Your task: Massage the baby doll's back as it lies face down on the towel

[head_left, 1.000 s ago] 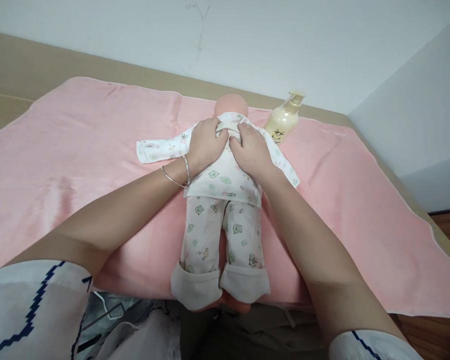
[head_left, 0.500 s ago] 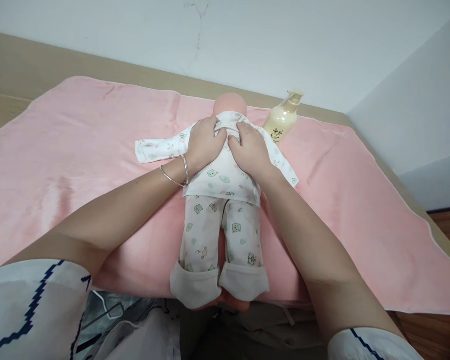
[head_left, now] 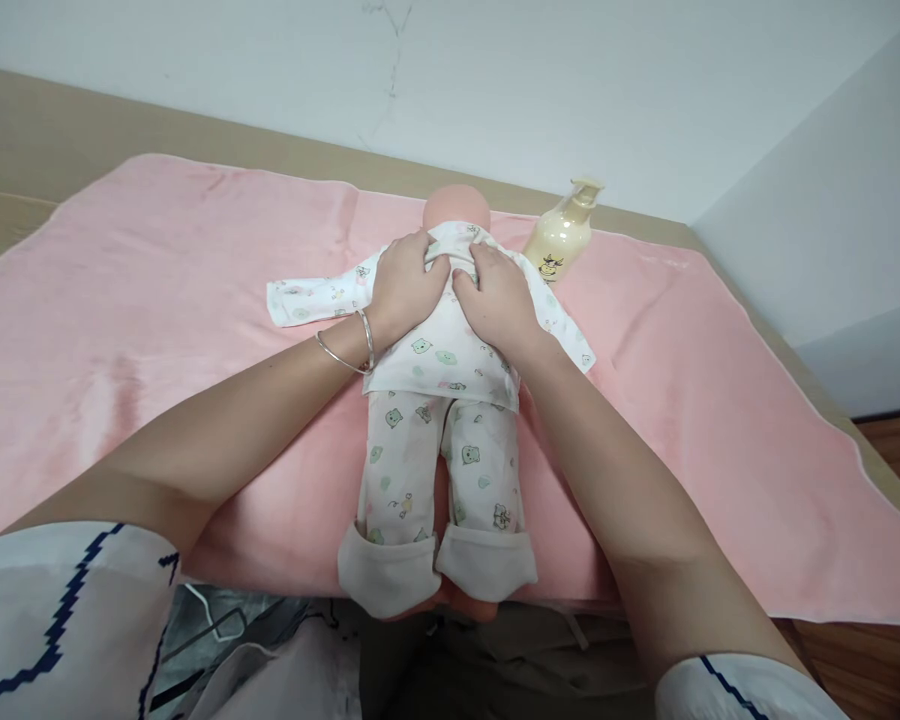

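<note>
A baby doll (head_left: 457, 207) in white printed pajamas lies on a pink blanket, its head toward the wall and its feet toward me. No face shows on its smooth round head. My left hand (head_left: 409, 285) rests on the left of the upper torso, over the white shirt (head_left: 450, 358), fingers laid along the shoulder. On the other side my right hand (head_left: 497, 300) lies the same way, thumb close to the left thumb. Both are open, pressing lightly or resting; which one I cannot tell. The pants (head_left: 401, 470) have turned-up cuffs.
A pale yellow pump bottle (head_left: 562, 238) with a cow picture stands beyond the doll's right-hand sleeve. The pink blanket (head_left: 705, 430) covers the wooden surface (head_left: 195, 130), which meets a white wall (head_left: 532, 90) at the back. My lap is below the front edge.
</note>
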`<act>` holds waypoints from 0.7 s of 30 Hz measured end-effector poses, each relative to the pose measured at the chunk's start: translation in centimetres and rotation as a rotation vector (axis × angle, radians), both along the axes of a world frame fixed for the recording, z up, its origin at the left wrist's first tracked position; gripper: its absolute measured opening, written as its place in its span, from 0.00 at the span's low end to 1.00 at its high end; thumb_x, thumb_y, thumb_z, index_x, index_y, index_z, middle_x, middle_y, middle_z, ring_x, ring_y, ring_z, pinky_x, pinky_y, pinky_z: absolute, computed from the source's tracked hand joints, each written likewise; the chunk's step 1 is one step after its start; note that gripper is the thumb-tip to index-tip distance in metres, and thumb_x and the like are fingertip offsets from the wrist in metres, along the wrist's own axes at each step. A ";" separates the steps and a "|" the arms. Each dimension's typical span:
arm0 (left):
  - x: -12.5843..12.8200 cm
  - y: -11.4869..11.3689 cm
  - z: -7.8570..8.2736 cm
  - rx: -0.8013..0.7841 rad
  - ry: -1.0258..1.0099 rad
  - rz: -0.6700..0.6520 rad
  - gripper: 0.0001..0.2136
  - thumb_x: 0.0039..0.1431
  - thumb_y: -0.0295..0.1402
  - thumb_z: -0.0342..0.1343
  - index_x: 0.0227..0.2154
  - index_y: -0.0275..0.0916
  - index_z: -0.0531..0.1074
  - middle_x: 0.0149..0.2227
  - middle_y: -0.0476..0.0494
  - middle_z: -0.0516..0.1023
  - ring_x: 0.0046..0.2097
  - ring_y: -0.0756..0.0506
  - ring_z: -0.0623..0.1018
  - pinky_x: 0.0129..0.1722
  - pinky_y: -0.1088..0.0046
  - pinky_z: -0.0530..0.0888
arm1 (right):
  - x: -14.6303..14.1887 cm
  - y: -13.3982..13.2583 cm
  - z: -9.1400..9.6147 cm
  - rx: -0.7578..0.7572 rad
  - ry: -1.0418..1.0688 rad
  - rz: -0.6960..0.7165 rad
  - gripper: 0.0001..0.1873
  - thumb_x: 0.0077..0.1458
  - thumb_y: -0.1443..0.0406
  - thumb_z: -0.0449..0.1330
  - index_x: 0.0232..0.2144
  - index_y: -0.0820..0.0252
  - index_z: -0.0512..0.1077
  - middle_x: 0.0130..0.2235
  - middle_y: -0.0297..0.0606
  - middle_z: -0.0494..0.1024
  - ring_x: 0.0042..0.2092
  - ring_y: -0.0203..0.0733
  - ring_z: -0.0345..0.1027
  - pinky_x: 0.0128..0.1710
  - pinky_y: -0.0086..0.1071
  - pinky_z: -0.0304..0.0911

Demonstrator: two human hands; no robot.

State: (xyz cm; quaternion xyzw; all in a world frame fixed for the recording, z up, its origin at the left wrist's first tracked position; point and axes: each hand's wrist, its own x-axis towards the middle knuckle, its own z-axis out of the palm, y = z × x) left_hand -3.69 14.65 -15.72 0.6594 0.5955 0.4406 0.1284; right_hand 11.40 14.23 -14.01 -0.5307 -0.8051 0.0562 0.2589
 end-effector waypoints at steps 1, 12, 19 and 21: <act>0.0 0.0 0.0 0.005 0.000 0.003 0.09 0.62 0.31 0.50 0.41 0.41 0.74 0.44 0.39 0.81 0.55 0.37 0.77 0.61 0.56 0.73 | 0.0 0.0 0.0 0.002 0.001 0.003 0.20 0.70 0.57 0.46 0.52 0.65 0.70 0.57 0.51 0.73 0.63 0.54 0.65 0.71 0.56 0.56; 0.1 0.0 0.1 0.013 -0.007 0.007 0.08 0.61 0.31 0.50 0.39 0.41 0.74 0.43 0.39 0.81 0.54 0.37 0.77 0.60 0.57 0.73 | 0.0 0.1 -0.2 0.022 -0.008 -0.003 0.22 0.70 0.56 0.45 0.52 0.63 0.70 0.57 0.51 0.74 0.62 0.54 0.65 0.70 0.57 0.58; 0.2 -0.5 0.5 -0.022 0.001 0.011 0.07 0.62 0.31 0.50 0.38 0.41 0.73 0.44 0.38 0.80 0.53 0.37 0.78 0.59 0.56 0.73 | 0.1 0.0 -0.1 0.011 -0.002 -0.006 0.24 0.71 0.55 0.45 0.56 0.64 0.70 0.58 0.51 0.73 0.63 0.54 0.64 0.70 0.55 0.58; 0.2 -0.4 0.5 -0.026 0.001 0.011 0.07 0.62 0.31 0.50 0.38 0.40 0.72 0.44 0.37 0.80 0.53 0.36 0.78 0.59 0.54 0.73 | 0.1 -0.1 0.0 0.003 -0.009 -0.011 0.24 0.70 0.56 0.45 0.56 0.65 0.70 0.59 0.52 0.73 0.64 0.54 0.64 0.71 0.56 0.57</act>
